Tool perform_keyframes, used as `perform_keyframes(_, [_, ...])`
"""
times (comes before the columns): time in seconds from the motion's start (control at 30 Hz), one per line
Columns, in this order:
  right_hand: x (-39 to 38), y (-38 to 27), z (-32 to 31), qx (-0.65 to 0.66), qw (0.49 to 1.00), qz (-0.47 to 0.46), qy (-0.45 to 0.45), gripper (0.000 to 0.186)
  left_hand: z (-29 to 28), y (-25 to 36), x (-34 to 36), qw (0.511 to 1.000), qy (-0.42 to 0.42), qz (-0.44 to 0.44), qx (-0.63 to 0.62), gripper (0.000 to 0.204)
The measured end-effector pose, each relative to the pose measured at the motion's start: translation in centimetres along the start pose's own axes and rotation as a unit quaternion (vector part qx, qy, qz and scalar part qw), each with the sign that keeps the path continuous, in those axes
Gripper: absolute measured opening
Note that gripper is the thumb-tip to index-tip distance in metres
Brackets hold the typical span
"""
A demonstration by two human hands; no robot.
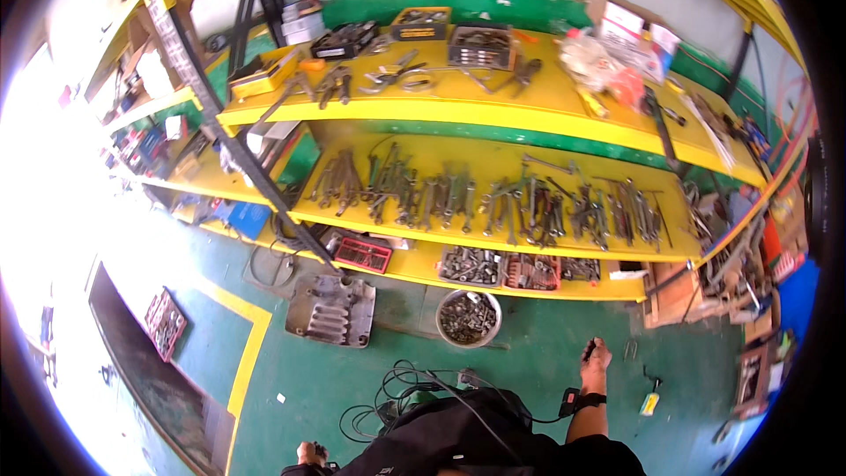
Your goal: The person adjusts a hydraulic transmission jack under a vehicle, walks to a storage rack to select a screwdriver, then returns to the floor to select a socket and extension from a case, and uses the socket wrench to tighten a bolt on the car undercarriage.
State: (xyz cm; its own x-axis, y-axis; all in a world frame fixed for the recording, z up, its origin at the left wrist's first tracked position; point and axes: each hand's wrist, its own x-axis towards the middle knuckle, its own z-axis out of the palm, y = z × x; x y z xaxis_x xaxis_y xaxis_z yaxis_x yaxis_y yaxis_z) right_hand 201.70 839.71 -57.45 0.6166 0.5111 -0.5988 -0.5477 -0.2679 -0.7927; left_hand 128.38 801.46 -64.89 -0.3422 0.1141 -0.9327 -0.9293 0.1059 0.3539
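Grip, right hand (pixel 597 355): fingers look curled and the opening narrow, with a dark patch at the fingertips; from where I stand I cannot tell whether anything is held. Left hand (pixel 308 453), at the bottom edge of the frame: only partly visible, a dark spot beside the fingers, grip likewise undetermined. Round bucket (pixel 496 332) of small metal parts (pixel 468 316) sits on the green floor (pixel 546 330) just below the frame's centre, apart from both hands. Higher up, spanners (pixel 546 214) lie in rough rows across the yellow middle shelf (pixel 493 246), well apart from either hand. Handling notes, my judgement: for any reach to the bucket, square up and bend the knees first, as both arms hang low; open the fingers fully and take one piece at a time, since the heap looks loose. Mind the black cable (pixel 398 370) looped at bottom centre; it could snag. Keep the strapped wrist device (pixel 569 402) clear of the bucket's rim.
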Motion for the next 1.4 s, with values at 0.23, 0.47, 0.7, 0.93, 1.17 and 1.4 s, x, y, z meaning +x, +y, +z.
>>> perform_keyframes(0.23, [1.3,-0.1,7.9,-0.042,0.998,0.019,-0.038,0.013,-0.6,-3.4,-4.0,0.998,0.05,-0.004,-0.037,0.017])
perform_keyframes(0.47, [-2.2,2.8,11.7,-0.04,0.998,0.009,-0.04,0.014,6.9,3.6,-1.2,0.984,-0.092,0.154,0.012,0.019])
perform_keyframes(0.7, [-7.7,2.8,12.8,-0.052,0.998,0.003,-0.027,0.013,12.9,10.5,0.9,0.995,-0.035,0.082,0.051,0.019])
perform_keyframes(0.93, [-7.8,5.6,6.0,-0.024,0.998,0.024,0.061,0.012,9.5,11.1,5.3,0.991,0.045,0.029,0.122,0.008])
perform_keyframes(1.17, [-3.8,6.7,6.8,-0.011,0.995,0.07,0.065,0.014,8.3,11.4,2.4,0.987,-0.068,0.042,0.143,0.013])
perform_keyframes(1.4, [-1.3,5.9,9.7,0.033,0.996,0.057,0.062,0.012,13.4,11.2,-2.0,0.959,-0.104,0.077,0.251,0.018])
